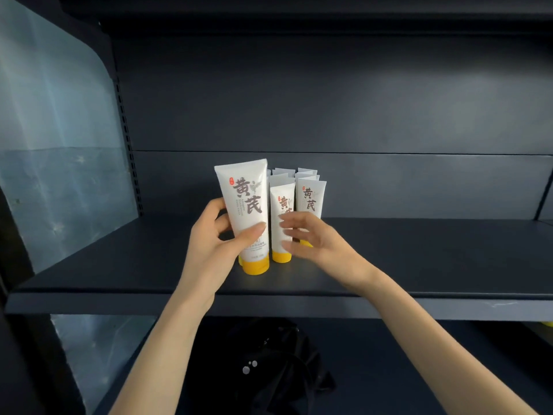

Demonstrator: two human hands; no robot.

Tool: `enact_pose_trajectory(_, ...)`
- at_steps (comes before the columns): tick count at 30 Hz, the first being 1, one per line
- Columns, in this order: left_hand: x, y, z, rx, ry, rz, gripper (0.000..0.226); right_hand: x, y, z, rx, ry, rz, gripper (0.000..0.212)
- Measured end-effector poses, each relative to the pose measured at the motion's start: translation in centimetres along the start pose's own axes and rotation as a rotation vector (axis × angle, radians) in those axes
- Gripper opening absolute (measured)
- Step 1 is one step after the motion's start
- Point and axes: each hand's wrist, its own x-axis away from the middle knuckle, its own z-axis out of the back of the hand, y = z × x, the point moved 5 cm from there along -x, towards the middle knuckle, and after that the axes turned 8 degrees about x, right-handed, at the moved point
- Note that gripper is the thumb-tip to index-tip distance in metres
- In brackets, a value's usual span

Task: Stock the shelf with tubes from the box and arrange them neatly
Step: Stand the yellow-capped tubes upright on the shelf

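- Left hand (209, 244) grips a tube (245, 199), thumb across its front, cap down on the shelf (419, 253).
- Right hand (311, 238), fingers loosely spread, holds nothing; the other tubes (309, 196) stand just behind its fingers.

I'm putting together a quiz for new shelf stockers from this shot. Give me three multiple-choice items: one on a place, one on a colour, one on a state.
1. Where is the large tube relative to the smaller tubes?
A. to their right
B. to their left
C. behind them

2. What colour are the tube caps?
A. blue
B. black
C. yellow

3. What is the left hand doing?
A. gripping the large tube
B. pointing upward
C. hanging empty

Answers:
1 B: it is at the left end of the group on the shelf.
2 C: yellow caps show at the tubes' lower ends.
3 A: thumb and fingers wrap around its body.
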Motion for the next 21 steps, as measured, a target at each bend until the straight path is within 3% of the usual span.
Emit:
enact_pose_trajectory(3,-0.2,-0.2,-1.3,0.018,-0.037,0.005,0.039,1.1,-0.6,-0.4,-0.036,-0.116,0.015,0.046)
enact_pose_trajectory(11,0.0,-0.7,-4.1,-0.039,-0.067,-0.013,0.041,2.0,-0.4,0.2,-0.047,0.112,0.085,0.035)
enact_pose_trajectory(21,0.5,-1.2,-5.1,-0.076,-0.126,-0.041,0.046,2.2,0.4,0.9,-0.008,0.144,0.11,0.039)
